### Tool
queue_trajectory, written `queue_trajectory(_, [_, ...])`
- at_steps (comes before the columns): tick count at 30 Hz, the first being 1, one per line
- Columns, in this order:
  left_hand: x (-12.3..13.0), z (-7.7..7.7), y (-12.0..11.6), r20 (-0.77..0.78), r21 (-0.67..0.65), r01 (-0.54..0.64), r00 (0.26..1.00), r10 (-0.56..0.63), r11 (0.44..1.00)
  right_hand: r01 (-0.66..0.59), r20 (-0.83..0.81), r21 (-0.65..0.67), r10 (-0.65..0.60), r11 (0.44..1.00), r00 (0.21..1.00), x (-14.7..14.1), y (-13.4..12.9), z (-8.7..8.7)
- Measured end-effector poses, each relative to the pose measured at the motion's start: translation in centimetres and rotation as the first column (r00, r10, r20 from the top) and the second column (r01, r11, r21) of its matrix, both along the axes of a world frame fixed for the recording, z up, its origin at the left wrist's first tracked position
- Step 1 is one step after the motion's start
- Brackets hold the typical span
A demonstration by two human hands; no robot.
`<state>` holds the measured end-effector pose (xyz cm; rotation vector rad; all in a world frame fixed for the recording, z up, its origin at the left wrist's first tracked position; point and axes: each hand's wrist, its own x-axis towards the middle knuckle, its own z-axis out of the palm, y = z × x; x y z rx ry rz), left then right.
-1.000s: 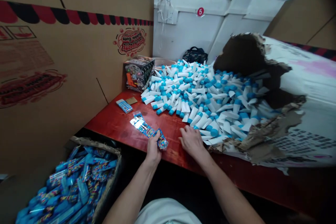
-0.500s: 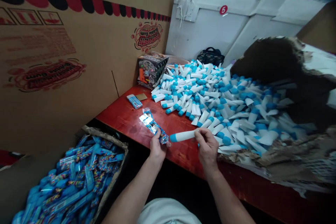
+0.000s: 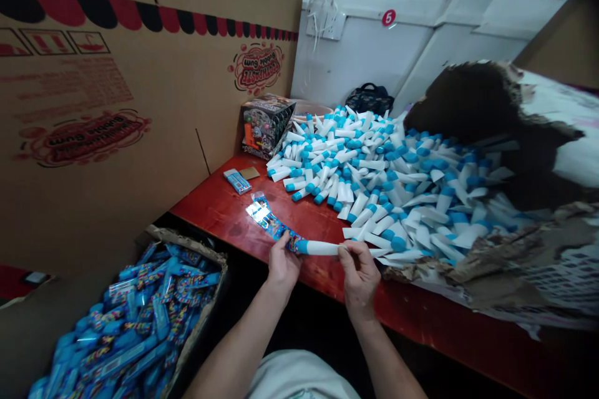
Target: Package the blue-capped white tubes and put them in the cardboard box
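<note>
Fingers of the right hand (image 3: 361, 273) pinch the flat tail of a slim blue-capped white plastic tube (image 3: 322, 248), apparently so its cap stays free to face the sleeve. The left hand (image 3: 283, 265), at nine o'clock, grips a shiny multicoloured film sleeve (image 3: 274, 225) near its end, seemingly steadying it; whether the cap sits inside, I cannot tell. From twelve to three o'clock spreads a loose heap of similar tubes (image 3: 360, 165), probably for easy reach. At eight o'clock, a brown open carton (image 3: 201, 321) contains blue wrapped pieces.

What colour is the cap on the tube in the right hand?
The white tube has a blue cap, seen best in the head view.
</note>
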<state>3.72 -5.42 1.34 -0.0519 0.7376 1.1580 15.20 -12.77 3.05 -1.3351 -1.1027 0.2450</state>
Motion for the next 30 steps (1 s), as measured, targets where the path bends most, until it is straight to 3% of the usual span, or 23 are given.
queue_trajectory(5, [0.4,0.4,-0.9,0.019,0.027,0.083,0.996,-0.084,0.996,0.096,-0.031,-0.007,-0.096,0.995,0.995,0.5,-0.7,-0.7])
queue_trajectory(10, [0.8,0.3,-1.4,0.029,-0.02,0.083,0.996,-0.083,0.996,0.185,-0.054,0.009,-0.185,0.983,0.981,1.1,-1.3,-1.0])
queue_trajectory(16, [1.3,0.5,-1.8,0.045,-0.063,0.107,0.994,-0.105,0.992,0.171,-0.06,0.031,-0.169,0.985,0.984,1.4,-2.2,-1.7])
queue_trajectory(21, [1.3,-0.2,-1.6,0.006,-0.04,0.147,0.989,-0.147,0.988,0.089,-0.141,-0.095,-0.102,0.991,0.985,1.6,-3.1,-3.1])
queue_trajectory(23, [1.4,-0.5,-1.4,-0.012,-0.031,0.146,0.989,-0.147,0.989,0.116,-0.197,-0.112,-0.137,0.987,0.971,1.6,-3.5,-3.4])
queue_trajectory(26, [1.7,-0.8,-1.3,-0.021,-0.059,0.106,0.994,-0.108,0.993,0.189,-0.232,-0.055,-0.196,0.981,0.953,1.4,-3.7,-3.2])
queue_trajectory(30, [2.0,-0.6,-1.4,-0.009,-0.083,0.094,0.995,-0.095,0.992,0.141,-0.231,-0.04,-0.146,0.989,0.962,1.2,-3.4,-2.8])
